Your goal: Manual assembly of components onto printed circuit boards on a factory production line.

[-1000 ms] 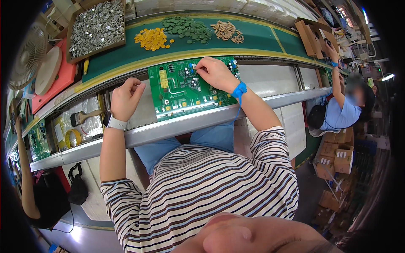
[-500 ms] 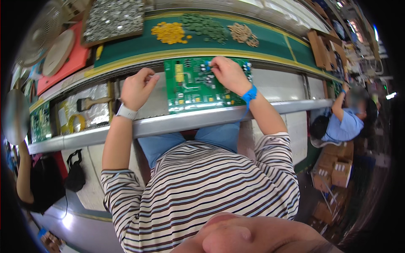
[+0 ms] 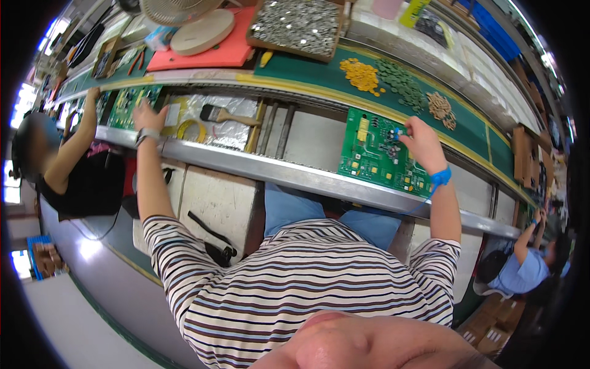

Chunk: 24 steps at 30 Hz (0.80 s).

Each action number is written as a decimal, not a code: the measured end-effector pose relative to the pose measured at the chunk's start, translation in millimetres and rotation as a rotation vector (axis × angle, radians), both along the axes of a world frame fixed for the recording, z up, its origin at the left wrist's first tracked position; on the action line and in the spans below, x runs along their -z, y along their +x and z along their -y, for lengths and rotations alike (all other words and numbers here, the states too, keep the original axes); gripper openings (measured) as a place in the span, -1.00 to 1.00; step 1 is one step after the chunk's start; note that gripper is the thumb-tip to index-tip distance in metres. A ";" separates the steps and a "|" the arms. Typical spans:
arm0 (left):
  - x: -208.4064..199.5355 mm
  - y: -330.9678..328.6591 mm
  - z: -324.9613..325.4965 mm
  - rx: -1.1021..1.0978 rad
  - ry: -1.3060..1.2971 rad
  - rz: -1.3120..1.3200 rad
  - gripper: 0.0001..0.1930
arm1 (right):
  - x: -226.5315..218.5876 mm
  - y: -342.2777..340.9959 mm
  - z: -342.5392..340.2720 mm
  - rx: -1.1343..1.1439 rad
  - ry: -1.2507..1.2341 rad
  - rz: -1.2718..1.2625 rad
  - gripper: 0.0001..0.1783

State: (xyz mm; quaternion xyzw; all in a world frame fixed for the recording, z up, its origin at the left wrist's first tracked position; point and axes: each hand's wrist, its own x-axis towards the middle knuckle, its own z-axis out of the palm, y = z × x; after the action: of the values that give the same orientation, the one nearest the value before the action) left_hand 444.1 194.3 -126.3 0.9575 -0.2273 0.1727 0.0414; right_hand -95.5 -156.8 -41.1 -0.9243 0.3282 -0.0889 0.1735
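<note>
My right hand [image 3: 423,144], with a blue band round the wrist, bends over a green circuit board [image 3: 369,166] on the rail track in front of me. Its thumb and forefinger are pinched at the small blue parts on the board's upper side; what they hold, if anything, is hidden. Far to the left, my left hand [image 3: 149,115] has its thumb and fingers apart at the near end of another green circuit board [image 3: 126,106]. A wooden-handled brush [image 3: 236,117] and a yellow tape roll [image 3: 192,130] lie between the hands on clear plastic wrapping [image 3: 215,136].
Beyond the track, a green shelf holds piles of yellow discs [image 3: 361,75], green discs [image 3: 399,83] and tan discs [image 3: 440,109]. Left of them stand a box of small metal parts [image 3: 295,27] and a red-orange board [image 3: 203,56]. Co-workers sit on both sides. A metal rail [image 3: 295,175] runs along the front.
My left hand has reached far left, from beside the near board to the other board. My right hand stays pinched on the near board. The view has swung left.
</note>
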 end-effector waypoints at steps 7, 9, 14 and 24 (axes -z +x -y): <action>-10.3 30.7 -17.1 -0.345 0.328 -0.362 -0.12 | 16.5 53.9 -97.3 -0.748 -0.102 0.133 -0.60; -11.6 22.6 -22.6 -0.318 0.337 -0.315 -0.15 | 35.6 59.3 -113.9 -0.756 -0.111 0.158 -0.57; -31.0 -27.6 0.3 -0.226 0.345 -0.331 -0.18 | 42.8 38.3 -114.9 -0.656 -0.033 0.054 -0.53; -40.5 -115.9 18.9 -0.057 0.319 -0.275 -0.17 | 30.9 -76.4 -85.5 -0.146 -0.072 0.009 -0.71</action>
State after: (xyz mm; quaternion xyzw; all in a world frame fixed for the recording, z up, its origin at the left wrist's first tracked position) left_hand 328.2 175.4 -85.7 0.9725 -0.2169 0.0034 -0.0850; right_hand -172.0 -71.4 -72.0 -0.9509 0.2559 -0.0918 0.1478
